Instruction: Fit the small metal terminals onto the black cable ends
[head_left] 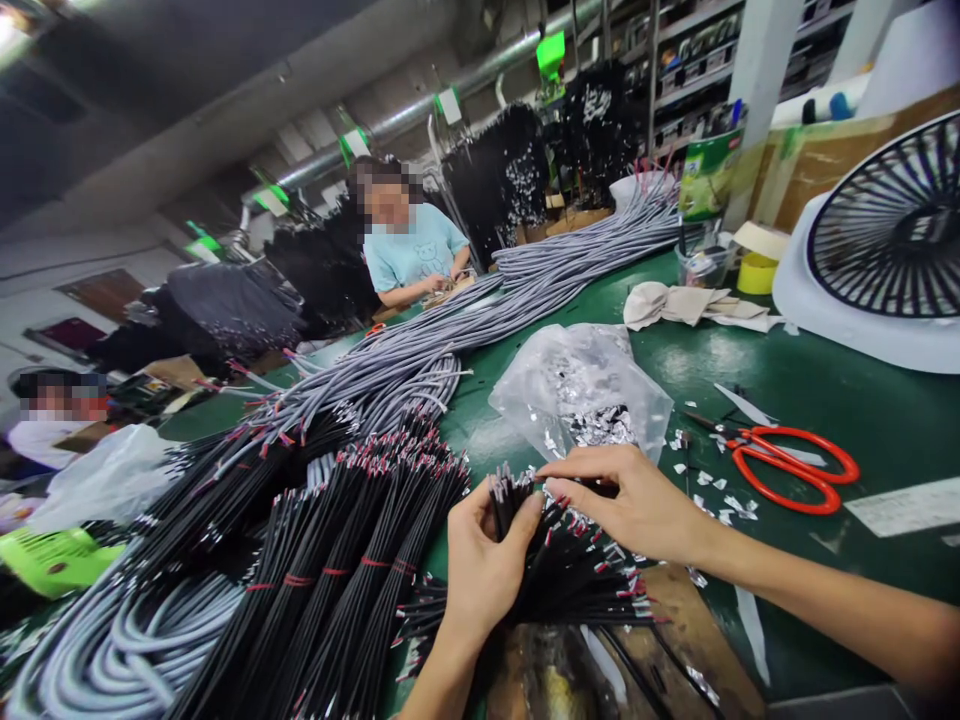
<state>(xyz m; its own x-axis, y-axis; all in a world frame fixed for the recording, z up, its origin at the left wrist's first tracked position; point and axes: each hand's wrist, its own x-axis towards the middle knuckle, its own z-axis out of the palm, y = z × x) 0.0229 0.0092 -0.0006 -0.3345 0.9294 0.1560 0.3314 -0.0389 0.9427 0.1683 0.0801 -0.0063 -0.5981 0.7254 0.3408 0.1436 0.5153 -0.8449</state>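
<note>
My left hand (480, 575) is closed around an upright bundle of thin black cables (510, 500), whose silvery stripped ends stick out above the thumb and fingers. Right beside those ends, my right hand (637, 500) has its thumb and forefinger pinched together. What sits between these two fingertips is too small to make out. More black cables (585, 590) with red and silver tips lie loose below both hands, on a brown board (705, 640). A clear plastic bag (555, 375) holding small shiny foil-like pieces rests just beyond my hands.
Red-handled scissors (787, 462) lie to the right among foil scraps. Banded black cable bundles (330, 580) and long grey cables (450, 330) cover the left side. A fan (892, 230), yellow tape (756, 274) and a cloth (675, 303) are at the right. A co-worker (412, 240) sits across the table.
</note>
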